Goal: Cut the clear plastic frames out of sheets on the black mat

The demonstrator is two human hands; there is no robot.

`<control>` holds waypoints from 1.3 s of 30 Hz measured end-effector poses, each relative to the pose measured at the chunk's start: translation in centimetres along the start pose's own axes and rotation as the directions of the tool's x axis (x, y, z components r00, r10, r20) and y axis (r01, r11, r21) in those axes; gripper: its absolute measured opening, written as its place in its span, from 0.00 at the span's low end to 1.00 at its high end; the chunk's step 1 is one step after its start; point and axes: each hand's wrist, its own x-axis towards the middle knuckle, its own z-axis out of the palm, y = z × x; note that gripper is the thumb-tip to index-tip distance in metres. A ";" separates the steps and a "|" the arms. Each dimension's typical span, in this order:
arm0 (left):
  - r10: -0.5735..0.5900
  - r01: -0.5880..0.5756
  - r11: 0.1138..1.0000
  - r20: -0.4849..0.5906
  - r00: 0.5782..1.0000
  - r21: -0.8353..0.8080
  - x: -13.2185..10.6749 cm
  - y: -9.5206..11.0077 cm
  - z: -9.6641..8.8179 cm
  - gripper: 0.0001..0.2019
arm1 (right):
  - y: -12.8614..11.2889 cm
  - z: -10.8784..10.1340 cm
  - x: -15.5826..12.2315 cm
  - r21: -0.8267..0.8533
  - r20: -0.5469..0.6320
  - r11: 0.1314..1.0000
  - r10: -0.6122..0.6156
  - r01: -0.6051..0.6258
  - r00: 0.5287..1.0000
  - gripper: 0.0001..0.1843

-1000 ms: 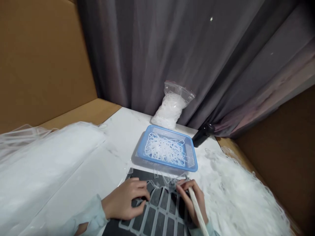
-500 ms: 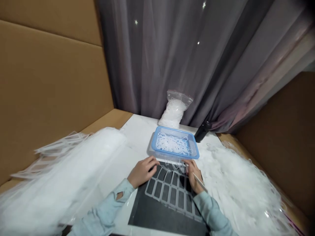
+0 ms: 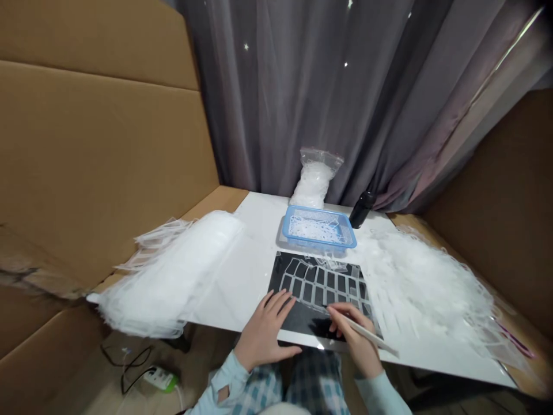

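Head view: the right hand (image 3: 358, 337) has its fingers drawn close together around a pale-handled knife (image 3: 375, 336), gripped like a pen, its dark tip at the near edge of the clear sheet (image 3: 313, 285). The sheet, a grid of narrow windows, lies on the black mat (image 3: 302, 325), just beyond the fingers of both hands. The left hand (image 3: 268, 331) is palm down, fingers spread wide, their tips at the sheet's near left corner; whether they press on it, I cannot tell. Loose scraps (image 3: 332, 263) lie beyond the right fingers, at the sheet's far edge. Farther out from the fingertips stands a blue basket (image 3: 319, 238) of white pieces (image 3: 311, 227), with a filled bag (image 3: 314, 181) behind it and a dark bottle (image 3: 363, 208) beside it. A white heap (image 3: 427, 282) spreads right of the right fingers; a white stack (image 3: 181, 265) lies left of the left ones.
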 end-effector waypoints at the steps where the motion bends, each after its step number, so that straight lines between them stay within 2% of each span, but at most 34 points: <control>1: 0.004 -0.004 1.000 -0.004 1.000 0.018 0.0 0.0 0.1 0.44 | 0.1 0.6 -0.4 0.007 0.020 1.000 -0.008 0.008 1.000 0.16; 4: 0.009 -0.007 0.998 -0.034 0.999 0.062 -0.1 0.1 0.7 0.36 | 0.3 2.2 0.2 -0.002 0.118 0.993 -0.119 0.120 0.986 0.13; 6: 0.026 -0.023 0.997 -0.051 0.998 0.070 -0.3 0.1 1.2 0.36 | 0.2 3.2 1.6 0.002 0.166 0.984 -0.178 0.180 0.970 0.13; 9: 0.050 -0.044 0.996 -0.077 0.996 0.073 -0.5 -0.1 1.7 0.36 | 0.2 4.4 3.6 0.006 0.233 0.978 -0.202 0.206 0.951 0.14; 13: 0.073 -0.064 0.994 -0.106 0.992 0.089 -0.5 -0.2 1.7 0.33 | 0.6 5.3 4.4 -0.001 0.336 0.961 -0.260 0.277 0.905 0.14; 20: 0.052 -0.036 0.992 -0.135 0.989 0.119 -0.5 0.0 1.5 0.31 | 0.8 5.3 4.4 -0.025 0.354 0.949 -0.285 0.314 0.891 0.16; 24: 0.002 0.014 0.993 -0.133 0.991 0.120 -0.4 0.2 1.3 0.33 | 1.0 5.3 4.4 -0.059 0.293 0.965 -0.230 0.257 0.928 0.14; 27: 0.034 -0.020 0.991 -0.108 0.994 0.129 -0.3 0.1 1.2 0.35 | 1.1 5.4 4.3 -0.075 0.258 0.970 -0.204 0.230 0.944 0.13; 32: 0.099 -0.083 0.982 -0.091 0.991 0.171 -0.6 -0.3 1.6 0.35 | 0.9 5.4 4.2 -0.088 0.262 0.968 -0.204 0.234 0.943 0.14; 35: 0.105 -0.090 0.983 -0.083 0.991 0.161 -0.7 -0.5 1.9 0.33 | 0.8 5.1 4.5 -0.082 0.297 0.968 -0.203 0.237 0.933 0.14; 39: 0.086 -0.070 0.987 -0.099 0.991 0.147 -0.7 -0.4 1.9 0.32 | 0.5 4.3 5.2 -0.054 0.405 0.961 -0.226 0.270 0.886 0.13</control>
